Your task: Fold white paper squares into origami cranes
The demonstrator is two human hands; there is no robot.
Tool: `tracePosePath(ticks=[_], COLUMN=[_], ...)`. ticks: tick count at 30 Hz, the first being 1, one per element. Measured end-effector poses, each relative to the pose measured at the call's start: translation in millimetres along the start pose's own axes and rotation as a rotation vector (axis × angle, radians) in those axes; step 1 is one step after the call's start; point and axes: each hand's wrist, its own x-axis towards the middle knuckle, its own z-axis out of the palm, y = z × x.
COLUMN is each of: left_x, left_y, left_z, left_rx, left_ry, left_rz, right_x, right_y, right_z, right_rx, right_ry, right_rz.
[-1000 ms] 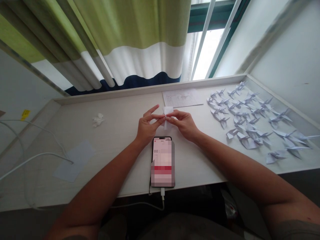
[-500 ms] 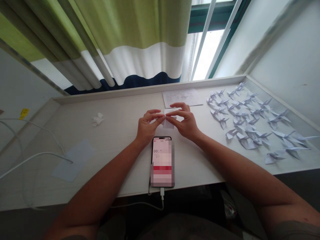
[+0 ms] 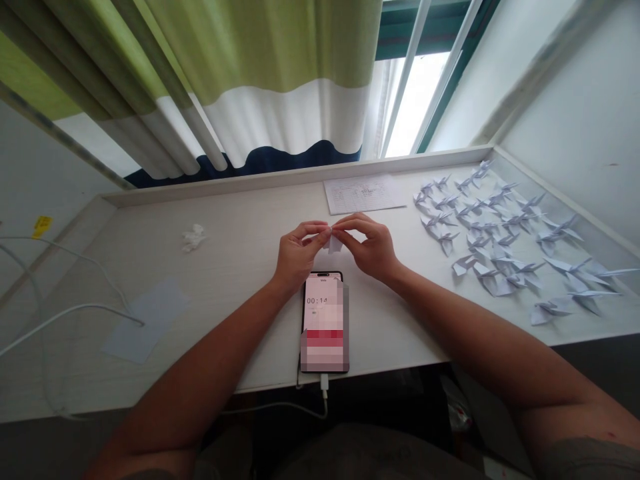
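Observation:
My left hand (image 3: 296, 253) and my right hand (image 3: 369, 245) meet over the middle of the white desk (image 3: 240, 267). Both pinch a small folded piece of white paper (image 3: 333, 243) between thumb and fingertips, held just above the desk. Most of the paper is hidden by my fingers. A phone (image 3: 325, 321) lies flat directly below my hands, near the desk's front edge, with a timer on its screen.
Several folded paper cranes (image 3: 500, 247) cover the right side of the desk. A printed sheet (image 3: 364, 194) lies behind my hands. A crumpled scrap (image 3: 194, 237) and a flat paper square (image 3: 145, 321) lie to the left. White cables (image 3: 60, 320) run along the left.
My left index finger, stretched out a second ago, has curled down onto the paper. The paper has been folded smaller and shows less between my fingers. Both hands stay in place.

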Motion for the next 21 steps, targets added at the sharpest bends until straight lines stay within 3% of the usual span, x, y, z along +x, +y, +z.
tracePosePath(ticks=[5, 12, 21], left_x=[-1, 3, 4], left_y=[0, -10, -3], left_z=[2.3, -1.4, -8.8], left_rx=[0.028, 0.063, 0.14], left_ry=[0.013, 0.018, -0.097], left_rz=[0.051, 0.121, 0.123], right_x=[0, 4, 1], right_y=[-3, 5, 11], right_z=[2, 6, 6], right_rx=[0.044, 0.055, 0.055], right_ry=[0.007, 0.016, 0.01], right_rz=[0.022, -0.073, -0.049])
